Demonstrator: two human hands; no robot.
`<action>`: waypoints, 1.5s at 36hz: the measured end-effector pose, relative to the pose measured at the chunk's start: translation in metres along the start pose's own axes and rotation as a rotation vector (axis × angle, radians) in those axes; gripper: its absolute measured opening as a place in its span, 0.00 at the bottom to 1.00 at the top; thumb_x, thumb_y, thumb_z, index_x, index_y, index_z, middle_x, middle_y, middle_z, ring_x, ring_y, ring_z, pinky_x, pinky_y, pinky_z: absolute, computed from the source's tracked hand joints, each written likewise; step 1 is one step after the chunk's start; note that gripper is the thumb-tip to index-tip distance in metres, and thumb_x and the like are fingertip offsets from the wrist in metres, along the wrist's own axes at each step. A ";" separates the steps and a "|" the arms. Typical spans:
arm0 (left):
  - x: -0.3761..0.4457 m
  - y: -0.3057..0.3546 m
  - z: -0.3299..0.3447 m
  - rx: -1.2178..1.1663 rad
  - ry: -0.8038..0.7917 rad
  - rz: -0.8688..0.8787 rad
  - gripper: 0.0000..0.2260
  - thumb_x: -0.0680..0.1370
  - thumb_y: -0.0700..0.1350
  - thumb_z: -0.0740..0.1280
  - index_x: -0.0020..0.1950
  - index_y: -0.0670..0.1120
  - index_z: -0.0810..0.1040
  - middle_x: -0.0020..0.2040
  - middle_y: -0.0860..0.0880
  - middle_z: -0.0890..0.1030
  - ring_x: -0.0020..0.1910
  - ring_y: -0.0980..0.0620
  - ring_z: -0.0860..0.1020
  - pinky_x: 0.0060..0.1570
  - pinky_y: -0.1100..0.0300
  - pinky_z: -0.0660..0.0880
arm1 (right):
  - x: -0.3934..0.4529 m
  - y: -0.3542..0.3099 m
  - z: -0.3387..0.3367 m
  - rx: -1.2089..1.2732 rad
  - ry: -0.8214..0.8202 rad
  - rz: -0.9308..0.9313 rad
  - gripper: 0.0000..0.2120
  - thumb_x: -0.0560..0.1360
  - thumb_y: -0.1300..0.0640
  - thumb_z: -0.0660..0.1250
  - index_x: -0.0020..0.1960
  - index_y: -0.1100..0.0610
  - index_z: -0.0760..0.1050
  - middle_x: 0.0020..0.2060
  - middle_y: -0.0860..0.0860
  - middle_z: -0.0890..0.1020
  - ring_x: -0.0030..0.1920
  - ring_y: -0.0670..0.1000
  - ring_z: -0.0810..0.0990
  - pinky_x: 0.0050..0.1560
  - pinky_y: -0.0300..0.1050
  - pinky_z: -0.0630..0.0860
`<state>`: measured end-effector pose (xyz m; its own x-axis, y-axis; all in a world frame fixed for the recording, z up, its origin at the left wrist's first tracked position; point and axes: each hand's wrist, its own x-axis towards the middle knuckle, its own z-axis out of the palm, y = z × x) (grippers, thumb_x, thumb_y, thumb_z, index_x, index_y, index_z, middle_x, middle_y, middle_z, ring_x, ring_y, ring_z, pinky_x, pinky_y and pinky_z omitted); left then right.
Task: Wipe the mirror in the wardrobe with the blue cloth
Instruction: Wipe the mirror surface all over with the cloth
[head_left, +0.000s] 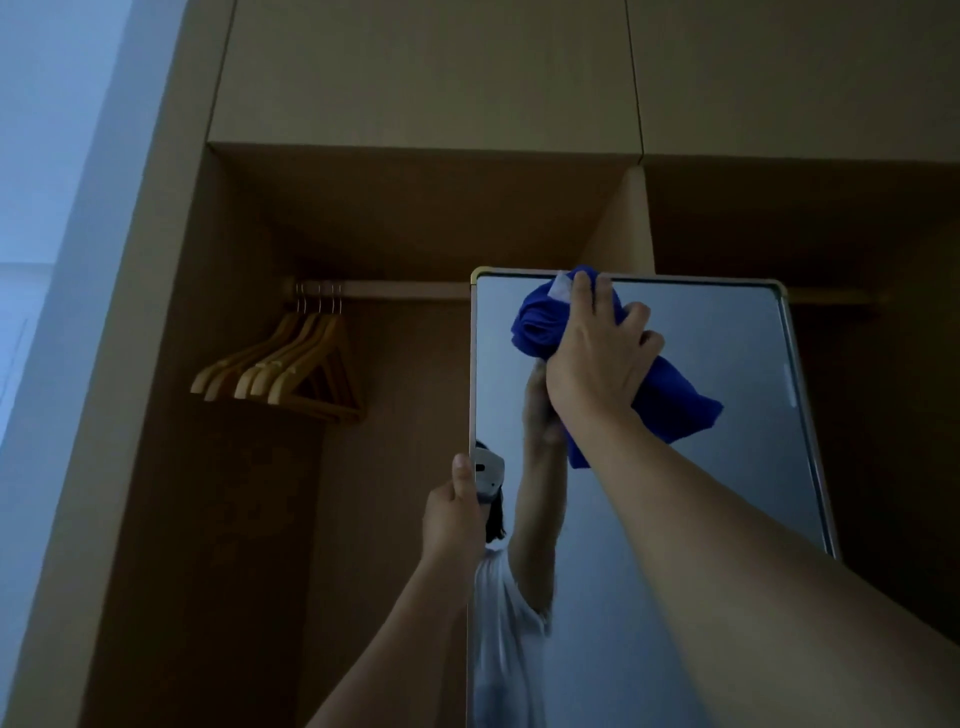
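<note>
A tall mirror (727, 364) with a thin metal frame stands in the open wardrobe, its top edge at mid-height of the view. My right hand (597, 353) grips a bunched blue cloth (540, 322) and presses it against the glass near the mirror's top edge, left of centre. Part of the cloth hangs down to the right of my wrist. My left hand (452, 514) holds the mirror's left edge, thumb on the front of the frame. The glass reflects my raised arm and the cloth.
Several wooden hangers (291, 364) hang from a rail (395, 290) in the left compartment. A vertical divider panel (623, 228) rises behind the mirror. Closed upper cabinet doors (426, 73) sit above. A pale wall (47, 208) is at far left.
</note>
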<state>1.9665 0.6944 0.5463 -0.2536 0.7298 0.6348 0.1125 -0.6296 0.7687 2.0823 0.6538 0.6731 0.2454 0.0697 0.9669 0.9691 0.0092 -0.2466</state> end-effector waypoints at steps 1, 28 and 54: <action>0.000 0.000 0.001 -0.010 0.009 0.000 0.25 0.80 0.57 0.49 0.32 0.43 0.69 0.27 0.48 0.69 0.28 0.52 0.69 0.30 0.61 0.64 | -0.002 -0.004 -0.001 0.025 0.002 -0.001 0.34 0.73 0.59 0.67 0.74 0.53 0.54 0.72 0.55 0.62 0.63 0.61 0.66 0.59 0.60 0.65; 0.006 -0.006 0.004 0.037 0.044 0.033 0.29 0.80 0.59 0.47 0.30 0.39 0.67 0.27 0.43 0.68 0.26 0.49 0.67 0.36 0.54 0.67 | 0.019 0.079 0.005 -0.018 0.034 0.012 0.32 0.75 0.61 0.62 0.74 0.46 0.55 0.75 0.50 0.58 0.62 0.63 0.67 0.58 0.61 0.66; 0.006 -0.010 0.007 0.028 0.118 0.072 0.29 0.80 0.57 0.47 0.28 0.40 0.68 0.27 0.41 0.71 0.29 0.46 0.71 0.35 0.55 0.67 | 0.039 0.150 -0.014 0.067 -0.104 0.408 0.33 0.76 0.57 0.62 0.76 0.46 0.50 0.76 0.50 0.54 0.66 0.63 0.63 0.61 0.62 0.64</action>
<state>1.9707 0.7069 0.5430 -0.3547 0.6459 0.6760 0.1611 -0.6700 0.7247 2.2372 0.6440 0.6745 0.6012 0.1815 0.7782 0.7883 0.0247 -0.6148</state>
